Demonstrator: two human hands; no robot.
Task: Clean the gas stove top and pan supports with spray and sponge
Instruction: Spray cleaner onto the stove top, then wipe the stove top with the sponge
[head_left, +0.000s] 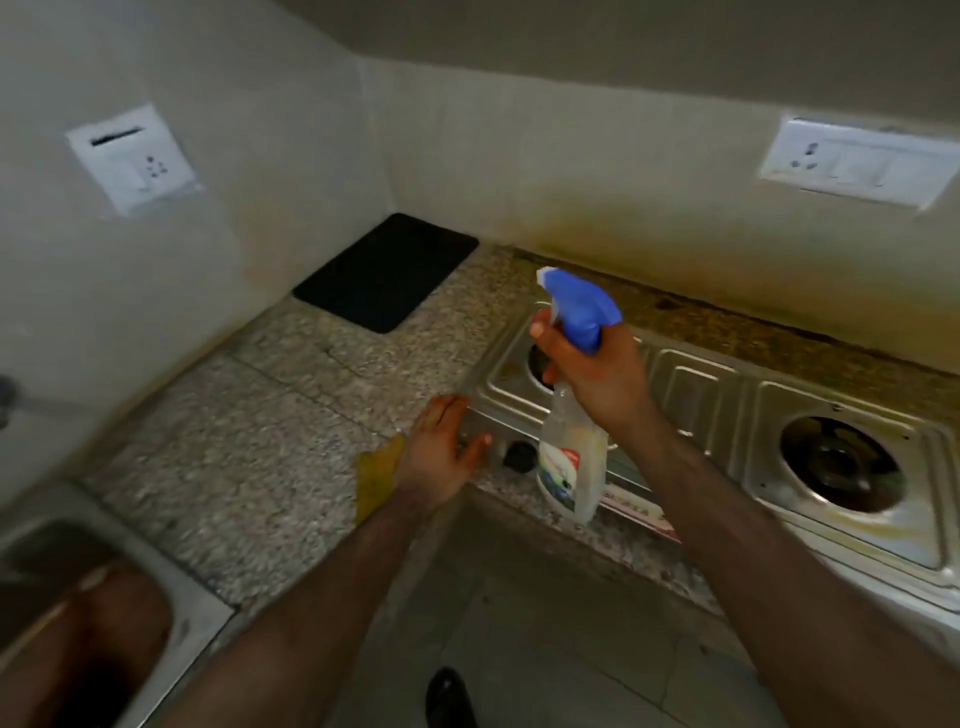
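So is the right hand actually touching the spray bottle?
Touching. The head view shows the right hand wrapped round the neck of the spray bottle, fingers curled under its blue trigger head, holding it above the stove top.

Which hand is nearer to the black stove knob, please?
Left. The left hand rests just beside the black stove knob, while the right hand holds the spray bottle above it.

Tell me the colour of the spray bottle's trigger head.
Blue, on the spray bottle gripped by the right hand; head view.
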